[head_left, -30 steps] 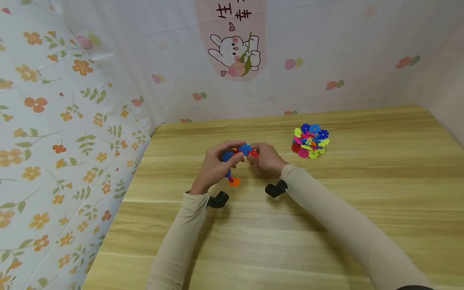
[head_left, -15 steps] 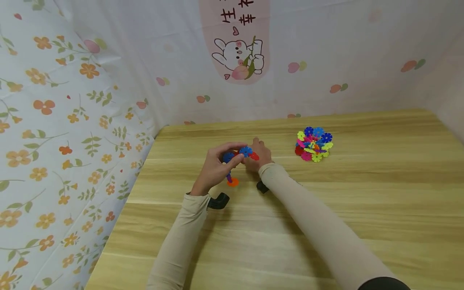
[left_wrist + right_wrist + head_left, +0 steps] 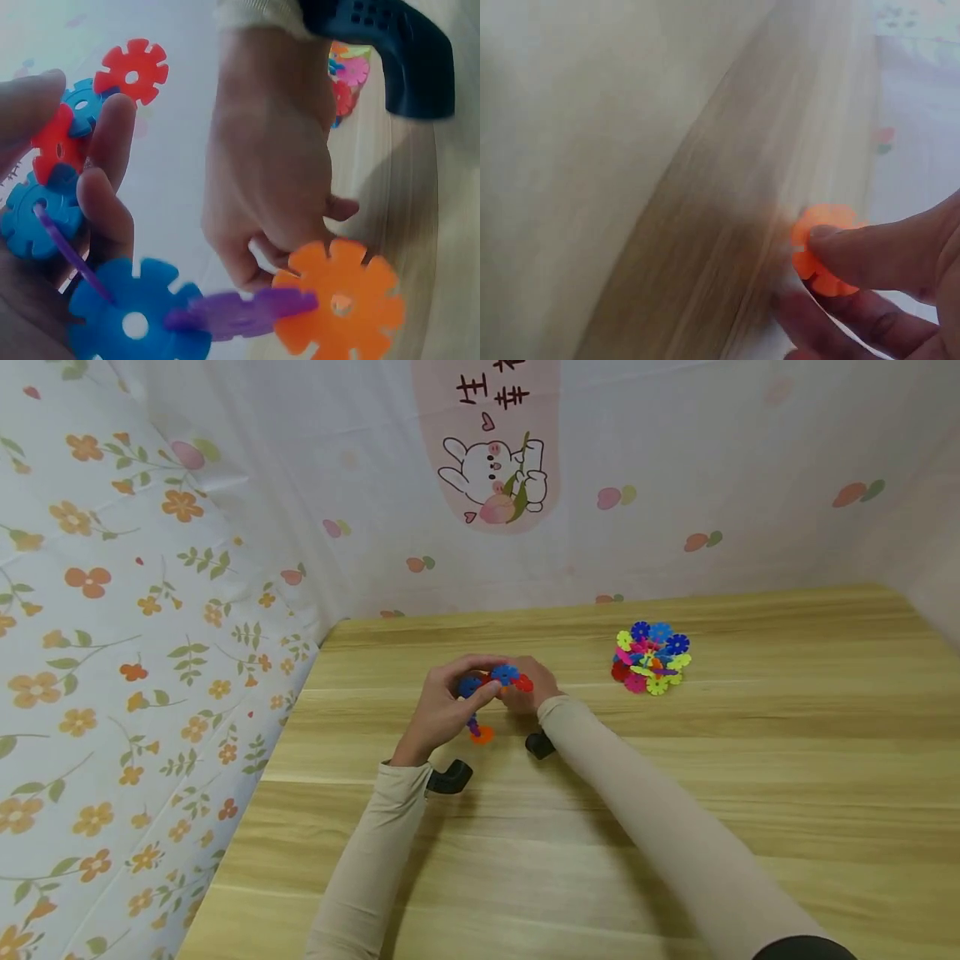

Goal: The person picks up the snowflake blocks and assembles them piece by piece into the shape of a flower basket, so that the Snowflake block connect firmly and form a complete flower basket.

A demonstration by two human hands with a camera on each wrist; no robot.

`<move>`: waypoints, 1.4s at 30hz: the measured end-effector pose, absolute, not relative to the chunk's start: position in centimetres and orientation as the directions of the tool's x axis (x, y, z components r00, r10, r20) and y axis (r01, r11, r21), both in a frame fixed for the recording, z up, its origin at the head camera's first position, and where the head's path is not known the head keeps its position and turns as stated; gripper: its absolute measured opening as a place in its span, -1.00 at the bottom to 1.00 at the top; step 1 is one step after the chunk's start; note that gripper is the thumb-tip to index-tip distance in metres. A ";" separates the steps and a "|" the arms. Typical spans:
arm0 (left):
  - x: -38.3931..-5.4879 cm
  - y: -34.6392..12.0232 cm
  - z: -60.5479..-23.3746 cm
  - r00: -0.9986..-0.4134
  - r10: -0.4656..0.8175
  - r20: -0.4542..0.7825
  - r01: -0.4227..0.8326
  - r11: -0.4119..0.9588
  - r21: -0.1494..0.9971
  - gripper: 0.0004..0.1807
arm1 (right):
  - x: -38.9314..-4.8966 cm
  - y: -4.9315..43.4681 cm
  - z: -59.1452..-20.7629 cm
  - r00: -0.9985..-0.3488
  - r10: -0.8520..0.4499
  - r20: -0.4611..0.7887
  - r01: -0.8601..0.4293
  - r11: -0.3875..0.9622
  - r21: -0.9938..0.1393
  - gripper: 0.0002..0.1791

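Note:
My left hand holds up a chain of interlocking flower-shaped plastic discs between thumb and fingers. In the left wrist view the chain runs from a red disc through blue, red and purple ones to an orange disc at its lower end. My right hand is just right of the chain, its fingertips partly hidden behind the left hand in the head view. Between its thumb and fingers it pinches another orange disc, in the right wrist view.
A cluster of joined discs in several bright colours stands on the wooden table, toward the back right. A patterned cloth hangs behind the table, and a floral one at the left. Black wrist-camera mounts project from the sleeves.
My right hand has moved left from the chain's red end and turned inward, and its raised fingers have come down. My left hand keeps holding the chain in nearly the same place.

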State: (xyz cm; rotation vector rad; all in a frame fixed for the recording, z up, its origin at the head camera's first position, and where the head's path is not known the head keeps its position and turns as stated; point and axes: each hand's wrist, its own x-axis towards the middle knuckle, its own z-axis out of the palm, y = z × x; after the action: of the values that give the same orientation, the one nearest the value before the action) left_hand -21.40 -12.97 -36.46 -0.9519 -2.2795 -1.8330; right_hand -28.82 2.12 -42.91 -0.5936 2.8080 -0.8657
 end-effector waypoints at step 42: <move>-21.1 -10.4 -37.2 -0.834 0.379 0.400 0.449 0.048 0.892 -0.83 | -18.2 9.9 -38.8 -0.919 -0.170 0.356 -0.384 0.186 -0.904 -0.91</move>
State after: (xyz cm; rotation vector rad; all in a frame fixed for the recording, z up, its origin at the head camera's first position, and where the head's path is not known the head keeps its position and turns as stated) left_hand -21.09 -10.45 -37.20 -0.8841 -2.2334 -1.9374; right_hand -18.16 9.93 -38.75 -0.6035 2.5480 -2.0360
